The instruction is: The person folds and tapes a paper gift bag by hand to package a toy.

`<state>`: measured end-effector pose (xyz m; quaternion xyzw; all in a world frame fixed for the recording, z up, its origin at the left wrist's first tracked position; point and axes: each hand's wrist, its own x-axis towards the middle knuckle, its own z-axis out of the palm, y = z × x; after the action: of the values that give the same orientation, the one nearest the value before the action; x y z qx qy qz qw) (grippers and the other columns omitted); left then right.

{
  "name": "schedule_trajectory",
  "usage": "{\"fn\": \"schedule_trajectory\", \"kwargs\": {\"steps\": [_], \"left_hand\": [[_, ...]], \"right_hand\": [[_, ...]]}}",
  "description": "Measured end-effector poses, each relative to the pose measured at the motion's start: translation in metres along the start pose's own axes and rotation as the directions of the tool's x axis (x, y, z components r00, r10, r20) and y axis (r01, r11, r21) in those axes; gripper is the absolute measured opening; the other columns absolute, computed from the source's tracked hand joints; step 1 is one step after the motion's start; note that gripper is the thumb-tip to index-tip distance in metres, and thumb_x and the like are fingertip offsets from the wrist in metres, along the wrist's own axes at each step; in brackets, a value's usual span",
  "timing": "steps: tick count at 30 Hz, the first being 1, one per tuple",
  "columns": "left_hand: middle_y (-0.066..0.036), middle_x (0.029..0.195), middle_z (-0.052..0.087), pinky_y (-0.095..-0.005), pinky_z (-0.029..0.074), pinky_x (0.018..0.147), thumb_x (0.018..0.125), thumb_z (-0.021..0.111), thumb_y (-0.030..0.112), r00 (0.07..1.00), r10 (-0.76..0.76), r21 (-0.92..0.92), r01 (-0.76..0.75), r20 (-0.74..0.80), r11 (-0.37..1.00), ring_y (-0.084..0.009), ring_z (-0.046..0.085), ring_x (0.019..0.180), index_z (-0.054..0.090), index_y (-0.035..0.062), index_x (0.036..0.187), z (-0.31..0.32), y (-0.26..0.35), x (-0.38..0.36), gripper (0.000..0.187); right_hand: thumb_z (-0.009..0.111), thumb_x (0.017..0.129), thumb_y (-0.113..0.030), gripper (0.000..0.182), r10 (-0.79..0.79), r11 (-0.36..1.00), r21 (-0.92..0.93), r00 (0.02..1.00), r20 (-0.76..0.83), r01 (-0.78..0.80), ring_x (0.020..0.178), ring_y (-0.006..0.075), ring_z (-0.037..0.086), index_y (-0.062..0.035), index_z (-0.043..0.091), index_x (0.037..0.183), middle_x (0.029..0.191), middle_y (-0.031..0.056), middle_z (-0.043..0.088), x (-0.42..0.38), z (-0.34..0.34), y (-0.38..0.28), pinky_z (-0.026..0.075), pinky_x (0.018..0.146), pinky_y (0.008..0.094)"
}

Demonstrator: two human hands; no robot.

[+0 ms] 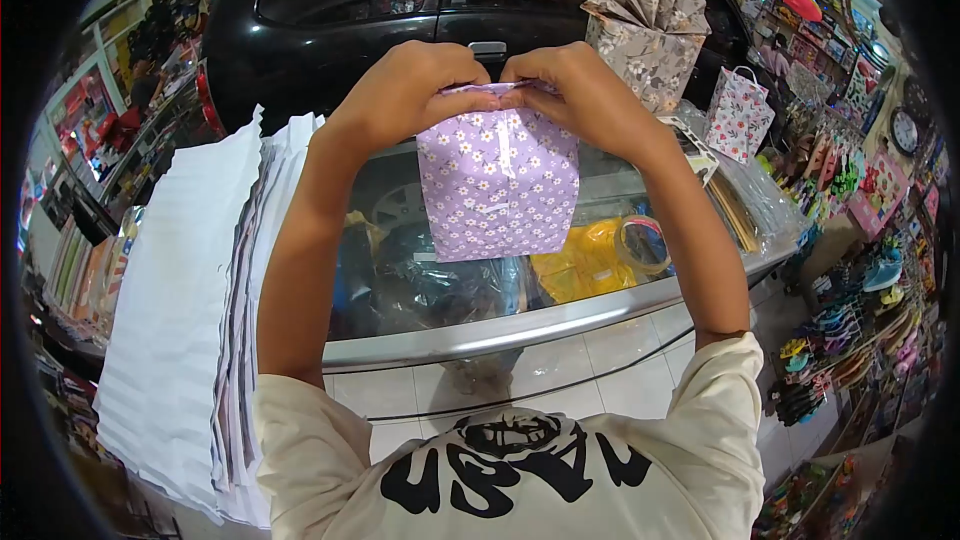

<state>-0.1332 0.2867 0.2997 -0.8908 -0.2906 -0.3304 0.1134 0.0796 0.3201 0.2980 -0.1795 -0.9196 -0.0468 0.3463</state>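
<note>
A purple paper bag (499,185) with small white flowers stands upright at the centre, over a glass counter. Its top edge is folded between both hands. My left hand (415,90) pinches the left part of that edge, thumb in front and the other fingers behind. On the right part, my right hand (577,90) grips in the same way, and the two thumbs almost meet in the middle. A strip of clear tape seems to run down the bag's front. To the bag's lower right lies a roll of tape (624,244) on the counter.
White paper sheets (175,310) are stacked at the left. Behind the counter (480,332) stands a black car (350,35). A grey floral bag (648,52) with a fanned top and a small floral bag (738,120) stand at the back right. Shelves of goods line the right.
</note>
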Motion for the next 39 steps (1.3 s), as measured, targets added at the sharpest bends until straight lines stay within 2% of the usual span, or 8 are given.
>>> {"fn": "schedule_trajectory", "kwargs": {"steps": [2, 5, 12, 14, 17, 21, 29, 39], "left_hand": [[-0.009, 0.072, 0.060, -0.0314, 0.043, 0.057, 0.076, 0.069, 0.022, 0.994, 0.082, 0.098, -0.075, -0.071, 0.992, -0.0227, 0.057, 0.063, 0.068, 0.0014, 0.085, 0.002, -0.002, -0.003, 0.023], [-0.009, 0.070, 0.060, -0.0306, 0.041, 0.054, 0.075, 0.070, 0.022, 0.992, 0.044, 0.006, -0.044, -0.122, 0.999, -0.0208, 0.055, 0.060, 0.069, 0.0008, 0.086, 0.004, -0.003, -0.008, 0.024], [-0.009, 0.072, 0.062, -0.0273, 0.040, 0.055, 0.072, 0.073, 0.019, 0.996, -0.077, -0.158, 0.071, -0.032, 0.985, -0.0169, 0.055, 0.061, 0.070, 0.0009, 0.089, -0.002, 0.000, -0.007, 0.025], [-0.008, 0.073, 0.063, -0.0268, 0.042, 0.058, 0.071, 0.074, 0.019, 0.985, -0.169, -0.216, 0.171, 0.030, 0.961, -0.0161, 0.057, 0.064, 0.070, 0.0011, 0.089, -0.005, 0.004, -0.003, 0.025], [-0.007, 0.077, 0.064, -0.0263, 0.045, 0.064, 0.070, 0.075, 0.021, 0.997, -0.075, -0.240, 0.077, 0.015, 0.968, -0.0159, 0.060, 0.070, 0.070, 0.0007, 0.089, -0.004, -0.005, -0.007, 0.028], [-0.009, 0.082, 0.067, -0.0266, 0.048, 0.069, 0.070, 0.077, 0.022, 0.974, -0.208, -0.259, 0.225, 0.094, 0.939, -0.0176, 0.063, 0.075, 0.070, 0.0010, 0.092, -0.011, -0.009, -0.011, 0.031], [-0.009, 0.090, 0.070, -0.0235, 0.050, 0.072, 0.076, 0.073, 0.019, 0.909, -0.358, -0.431, 0.416, 0.213, 0.801, -0.0117, 0.063, 0.079, 0.069, 0.0024, 0.101, -0.017, -0.019, -0.017, 0.030], [-0.010, 0.098, 0.069, -0.0252, 0.050, 0.080, 0.082, 0.068, 0.017, 0.907, -0.380, -0.471, 0.419, 0.180, 0.776, -0.0140, 0.065, 0.088, 0.066, 0.0054, 0.110, -0.011, -0.038, -0.027, 0.030]], "right_hand": [[0.067, 0.076, -0.009, 0.017, -0.040, 0.999, -0.006, 0.997, -0.060, 0.040, 0.069, 0.0304, 0.061, 0.0011, 0.063, 0.090, 0.076, 0.0166, 0.062, -0.003, 0.005, 0.002, 0.047, 0.064, 0.0328], [0.068, 0.075, -0.014, 0.022, 0.010, 0.999, 0.045, 1.000, -0.019, -0.009, 0.073, 0.0304, 0.062, -0.0018, 0.065, 0.093, 0.081, 0.0159, 0.064, -0.003, 0.001, 0.001, 0.048, 0.067, 0.0346], [0.072, 0.071, -0.012, 0.021, 0.195, 0.941, 0.254, 0.971, 0.138, -0.225, 0.066, 0.0180, 0.062, -0.0010, 0.067, 0.088, 0.077, 0.0131, 0.066, -0.010, -0.018, 0.003, 0.047, 0.063, 0.0290], [0.072, 0.071, -0.011, 0.019, 0.209, 0.939, 0.259, 0.974, 0.089, -0.226, 0.065, 0.0159, 0.061, -0.0006, 0.068, 0.086, 0.074, 0.0131, 0.065, -0.012, -0.016, 0.001, 0.046, 0.062, 0.0277], [0.071, 0.073, -0.011, 0.018, 0.237, 0.927, 0.286, 0.970, 0.049, -0.241, 0.065, 0.0131, 0.060, -0.0010, 0.068, 0.088, 0.075, 0.0115, 0.066, -0.017, -0.010, 0.007, 0.046, 0.061, 0.0269], [0.069, 0.077, -0.011, 0.020, 0.276, 0.872, 0.410, 0.961, 0.036, -0.266, 0.072, 0.0104, 0.061, -0.0019, 0.068, 0.094, 0.082, 0.0070, 0.068, -0.027, -0.008, 0.020, 0.048, 0.064, 0.0260], [0.068, 0.080, -0.005, 0.020, 0.345, 0.736, 0.616, 0.939, 0.016, -0.281, 0.082, 0.0093, 0.062, 0.0015, 0.066, 0.098, 0.091, 0.0054, 0.067, -0.039, 0.002, 0.031, 0.049, 0.074, 0.0223], [0.060, 0.088, -0.008, 0.020, 0.356, 0.668, 0.710, 0.933, -0.042, -0.223, 0.086, 0.0095, 0.061, 0.0018, 0.064, 0.105, 0.093, 0.0055, 0.067, -0.038, 0.008, 0.042, 0.048, 0.078, 0.0228]]}}
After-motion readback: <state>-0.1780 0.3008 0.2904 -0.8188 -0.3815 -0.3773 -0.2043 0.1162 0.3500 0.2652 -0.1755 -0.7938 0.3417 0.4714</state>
